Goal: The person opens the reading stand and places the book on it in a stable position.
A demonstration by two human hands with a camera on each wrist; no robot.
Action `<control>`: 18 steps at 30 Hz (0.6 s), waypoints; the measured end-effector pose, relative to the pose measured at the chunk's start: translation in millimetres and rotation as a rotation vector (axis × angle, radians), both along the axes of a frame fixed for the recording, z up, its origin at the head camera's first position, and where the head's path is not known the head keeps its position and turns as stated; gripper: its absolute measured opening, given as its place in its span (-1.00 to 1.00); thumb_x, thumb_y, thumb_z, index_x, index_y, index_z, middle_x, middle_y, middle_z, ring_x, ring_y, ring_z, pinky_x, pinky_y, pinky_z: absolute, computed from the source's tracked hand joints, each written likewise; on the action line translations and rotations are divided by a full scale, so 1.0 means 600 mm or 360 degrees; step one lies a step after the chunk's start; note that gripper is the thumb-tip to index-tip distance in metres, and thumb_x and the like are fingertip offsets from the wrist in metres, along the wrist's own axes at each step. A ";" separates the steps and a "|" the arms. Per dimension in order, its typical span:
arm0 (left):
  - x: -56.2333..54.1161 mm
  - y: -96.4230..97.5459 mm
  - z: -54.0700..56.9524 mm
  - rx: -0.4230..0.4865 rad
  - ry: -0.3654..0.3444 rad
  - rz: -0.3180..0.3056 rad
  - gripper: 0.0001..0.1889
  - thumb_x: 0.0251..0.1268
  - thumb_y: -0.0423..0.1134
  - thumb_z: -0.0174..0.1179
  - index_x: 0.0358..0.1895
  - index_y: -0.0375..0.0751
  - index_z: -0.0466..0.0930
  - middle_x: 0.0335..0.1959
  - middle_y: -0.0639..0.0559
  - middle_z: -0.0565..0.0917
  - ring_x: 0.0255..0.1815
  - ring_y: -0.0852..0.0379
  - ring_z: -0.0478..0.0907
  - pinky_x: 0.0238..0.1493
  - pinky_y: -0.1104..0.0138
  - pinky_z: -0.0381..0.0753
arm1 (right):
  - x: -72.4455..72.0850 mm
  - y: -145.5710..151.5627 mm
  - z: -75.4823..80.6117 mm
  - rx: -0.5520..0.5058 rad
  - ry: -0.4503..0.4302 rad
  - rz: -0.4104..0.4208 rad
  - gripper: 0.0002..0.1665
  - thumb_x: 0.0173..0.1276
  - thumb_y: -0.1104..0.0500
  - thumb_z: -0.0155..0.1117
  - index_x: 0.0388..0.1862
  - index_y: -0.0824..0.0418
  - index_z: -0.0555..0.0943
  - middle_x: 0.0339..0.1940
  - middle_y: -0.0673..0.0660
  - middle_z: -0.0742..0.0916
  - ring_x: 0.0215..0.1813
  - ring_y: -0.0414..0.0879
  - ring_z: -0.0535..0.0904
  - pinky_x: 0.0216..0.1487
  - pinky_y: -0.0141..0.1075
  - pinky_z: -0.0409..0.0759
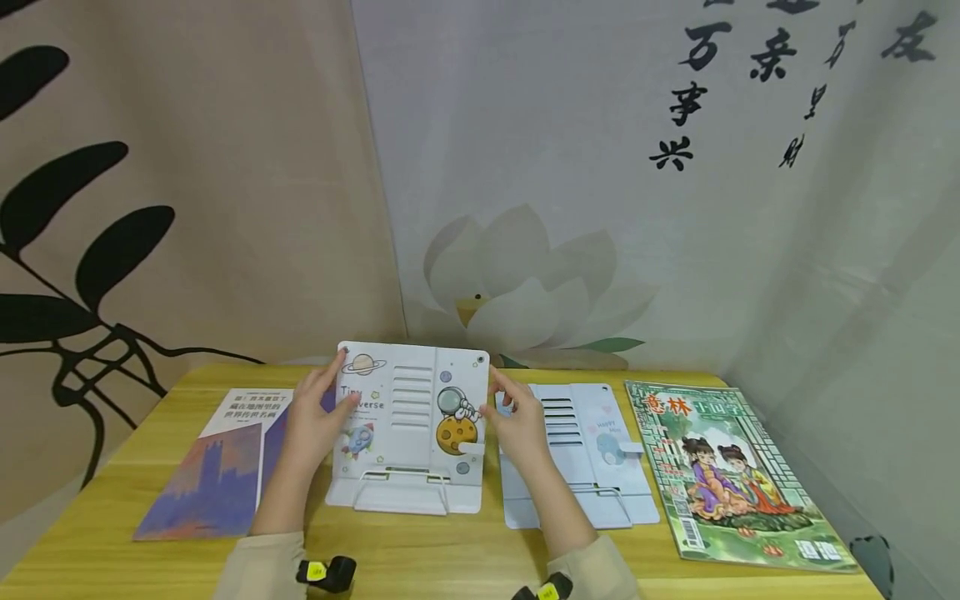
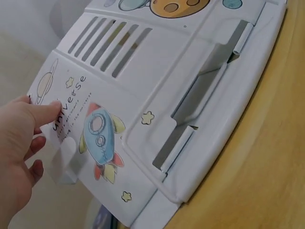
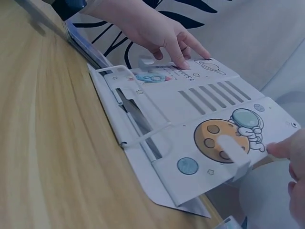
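A white book stand (image 1: 412, 400) printed with a planet, a rocket and an astronaut leans back on its base, a wire bar across its lower front. My left hand (image 1: 315, 421) grips its left edge, thumb on the printed front and some fingers behind, as the left wrist view also shows of the hand (image 2: 21, 148). At the opposite edge, my right hand (image 1: 521, 421) pinches the panel beside the astronaut, thumb in front. In the right wrist view that right hand (image 3: 295, 167) is partly cut off by the frame. Slots run down the middle of the panel.
A second, pale blue-white book stand (image 1: 592, 467) lies lower, just right of the first, partly behind my right forearm. Farther right is a magazine (image 1: 738, 492) with two cartoon figures. A blue-purple book (image 1: 217, 475) lies left on the wooden table (image 1: 405, 558). Printed curtains hang behind.
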State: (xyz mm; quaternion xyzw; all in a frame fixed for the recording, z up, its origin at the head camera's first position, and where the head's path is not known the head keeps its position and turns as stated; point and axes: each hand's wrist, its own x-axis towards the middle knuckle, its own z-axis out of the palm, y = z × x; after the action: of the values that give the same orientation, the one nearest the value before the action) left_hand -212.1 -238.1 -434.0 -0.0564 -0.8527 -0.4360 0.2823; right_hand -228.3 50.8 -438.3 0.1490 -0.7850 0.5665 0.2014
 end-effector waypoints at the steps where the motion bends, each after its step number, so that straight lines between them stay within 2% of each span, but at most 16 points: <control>1: 0.001 0.000 0.002 -0.0019 0.0002 0.0012 -0.23 0.12 -0.47 0.33 0.42 0.01 0.30 0.03 -0.21 0.51 -0.02 -0.10 0.35 -0.02 0.03 0.31 | 0.002 0.000 0.001 -0.0003 0.0017 0.0002 -0.34 0.04 0.47 0.45 0.18 0.22 0.58 -0.31 0.01 0.66 -0.29 0.07 0.42 -0.29 -0.04 0.38; 6: 0.005 0.002 0.011 -0.0137 0.0031 0.0052 -0.23 0.14 -0.37 0.36 0.44 0.01 0.26 0.01 -0.21 0.52 -0.05 -0.09 0.33 -0.07 0.08 0.32 | 0.012 0.001 0.011 -0.0040 0.0076 0.0041 -0.49 0.05 0.44 0.46 0.02 0.21 0.62 -0.39 -0.02 0.69 -0.33 -0.03 0.45 -0.38 -0.17 0.35; 12: 0.016 0.010 0.030 -0.0273 -0.0015 0.0065 -0.21 0.20 -0.07 0.33 0.48 0.04 0.15 0.08 -0.27 0.47 0.00 -0.18 0.29 -0.08 -0.10 0.30 | 0.036 -0.001 0.033 -0.0059 0.0094 0.0137 -0.67 0.07 0.37 0.48 -0.17 0.22 0.61 -0.43 -0.01 0.71 -0.39 -0.07 0.45 -0.44 -0.39 0.26; 18: 0.026 0.020 0.052 -0.0342 -0.0110 0.0052 -0.16 0.26 0.08 0.24 0.52 0.01 0.03 0.22 -0.39 0.39 0.16 -0.34 0.22 0.05 -0.27 0.19 | 0.061 -0.006 0.054 0.0013 0.0288 0.0299 -0.66 0.05 0.38 0.49 -0.25 0.19 0.54 -0.53 -0.01 0.68 -0.51 -0.18 0.39 -0.53 -0.39 0.25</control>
State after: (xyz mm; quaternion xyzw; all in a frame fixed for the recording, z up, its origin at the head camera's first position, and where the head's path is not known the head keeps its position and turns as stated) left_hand -196.3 -226.2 -402.8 -0.0574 -0.9045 -0.3391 0.2521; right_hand -191.5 47.0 -405.8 0.2731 -0.7485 0.5641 0.2168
